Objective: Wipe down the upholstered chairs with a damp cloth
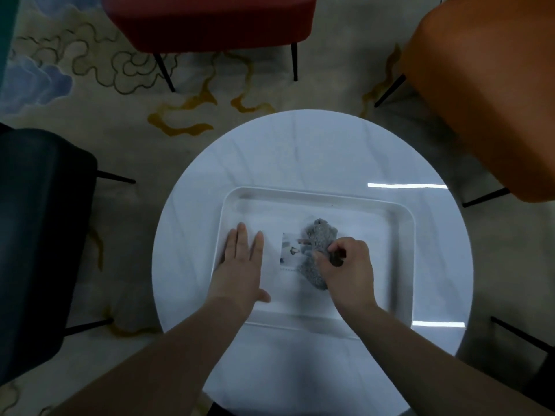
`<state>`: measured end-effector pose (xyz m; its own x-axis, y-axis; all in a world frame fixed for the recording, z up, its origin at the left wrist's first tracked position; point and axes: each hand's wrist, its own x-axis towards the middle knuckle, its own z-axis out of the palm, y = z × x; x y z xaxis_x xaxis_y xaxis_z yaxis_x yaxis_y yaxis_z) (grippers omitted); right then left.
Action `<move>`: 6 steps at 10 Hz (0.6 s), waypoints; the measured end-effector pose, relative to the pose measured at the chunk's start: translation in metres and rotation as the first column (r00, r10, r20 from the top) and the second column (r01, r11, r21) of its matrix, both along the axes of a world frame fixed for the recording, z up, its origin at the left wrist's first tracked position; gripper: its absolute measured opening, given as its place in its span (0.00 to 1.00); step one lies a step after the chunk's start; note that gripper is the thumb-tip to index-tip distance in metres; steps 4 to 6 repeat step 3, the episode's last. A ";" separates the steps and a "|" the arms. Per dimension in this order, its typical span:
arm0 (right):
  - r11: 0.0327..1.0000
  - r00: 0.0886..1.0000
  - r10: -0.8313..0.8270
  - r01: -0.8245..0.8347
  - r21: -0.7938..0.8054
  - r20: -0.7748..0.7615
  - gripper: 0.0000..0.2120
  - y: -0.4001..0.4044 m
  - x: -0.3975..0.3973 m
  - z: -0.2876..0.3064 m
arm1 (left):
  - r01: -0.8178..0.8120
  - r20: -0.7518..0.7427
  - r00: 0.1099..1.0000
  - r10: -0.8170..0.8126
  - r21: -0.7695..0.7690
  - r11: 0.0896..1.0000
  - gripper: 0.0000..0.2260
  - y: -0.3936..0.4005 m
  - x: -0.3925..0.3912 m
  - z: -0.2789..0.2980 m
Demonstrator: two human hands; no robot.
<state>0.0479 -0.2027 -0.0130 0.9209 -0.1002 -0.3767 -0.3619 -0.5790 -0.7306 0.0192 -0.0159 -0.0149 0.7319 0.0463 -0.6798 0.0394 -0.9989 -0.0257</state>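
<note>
A crumpled grey cloth lies inside a white rectangular tray, right of its middle, partly covering a small printed picture on the tray's floor. The right hand pinches the cloth's near edge with curled fingers, while the left hand rests flat and released, fingers straight, over the tray's left rim. The tray sits on a round white table. Around the table stand three upholstered chairs on thin black legs: a red chair beyond it, an orange chair to the right, a dark chair to the left, all on a pale patterned carpet.
</note>
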 end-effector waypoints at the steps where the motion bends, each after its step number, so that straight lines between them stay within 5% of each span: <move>1: 1.000 1.000 0.024 -0.024 -0.003 -0.017 0.15 -0.006 -0.002 0.001 | 0.004 0.007 1.000 -0.004 -0.016 1.000 0.55 0.000 0.006 0.000; 6: 0.998 0.995 0.018 -0.014 0.053 -0.094 0.17 -0.024 -0.009 0.014 | 0.015 0.001 1.000 -0.015 -0.050 0.999 0.55 0.001 0.019 0.011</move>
